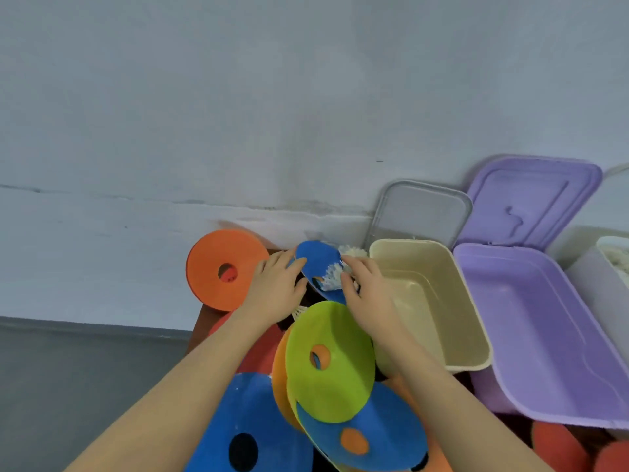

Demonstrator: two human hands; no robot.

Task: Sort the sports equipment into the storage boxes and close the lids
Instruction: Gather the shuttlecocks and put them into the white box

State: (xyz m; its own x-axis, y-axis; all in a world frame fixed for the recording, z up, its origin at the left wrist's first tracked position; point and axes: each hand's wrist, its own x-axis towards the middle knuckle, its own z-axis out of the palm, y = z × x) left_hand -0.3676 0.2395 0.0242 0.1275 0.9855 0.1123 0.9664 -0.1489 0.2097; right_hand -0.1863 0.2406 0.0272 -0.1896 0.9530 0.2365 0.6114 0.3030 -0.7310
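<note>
Against the pale wall, on the right, stood the largest items: a purple storage box with its lid tipped back open, and beside it a cream storage box, also open, its grey lid leaning on the wall behind. Both looked empty from my view. A third pale container showed at the far right edge, contents unclear.

Left of the boxes, the equipment sat heaped: an orange disc propped against the wall, a green disc on edge, blue discs below it.

My left hand gripped the rim of a small blue disc, fingers curled over its edge. My right hand rested on the other side, fingers bent around a white shuttlecock lying against that disc; whether it pinched the feathers or only pressed them I could not tell.

Risk noted: lifting disc and shuttlecock together could crush the feathers or drop the shuttlecock into the pile. The green disc, balanced on edge, looked likely to topple if my right forearm brushed it.
</note>
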